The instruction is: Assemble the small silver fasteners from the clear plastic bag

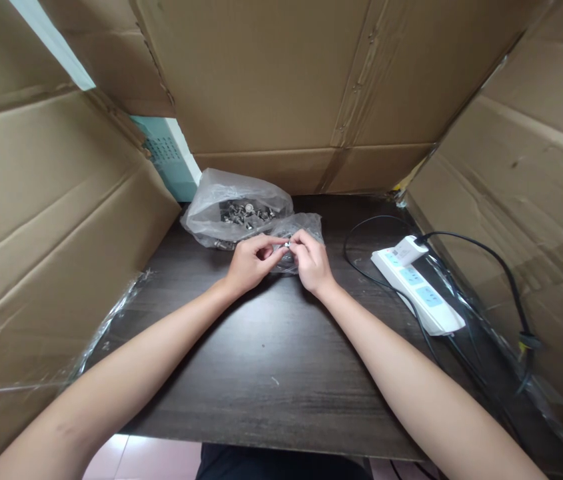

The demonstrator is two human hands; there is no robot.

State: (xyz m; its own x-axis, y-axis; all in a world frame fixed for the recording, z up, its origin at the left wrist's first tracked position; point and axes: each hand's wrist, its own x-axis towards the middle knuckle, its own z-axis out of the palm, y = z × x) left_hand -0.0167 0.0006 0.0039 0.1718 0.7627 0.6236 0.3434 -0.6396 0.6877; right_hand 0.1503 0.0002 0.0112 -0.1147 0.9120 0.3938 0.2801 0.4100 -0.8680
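Both hands meet above the dark table near its back. My left hand [254, 260] pinches a small shiny metal part [287, 245] between thumb and forefinger. From the other side, my right hand [311, 259] has its fingertips closed on the same piece. The part is too small and too covered by fingers to name its kind. Just behind the left hand lies an open clear plastic bag [206, 207] with many small metal parts [248, 215] in it. A smaller clear plastic bag [311, 223] sits under and behind the fingertips, its contents mostly hidden.
Cardboard walls [271, 80] enclose the dark wooden table [261, 373] at the back and both sides. On the right lies a white power strip [426, 300] with a white charger [408, 251] plugged in. Black cables [491, 257] loop around it. A pale green panel [166, 150] shows at back left.
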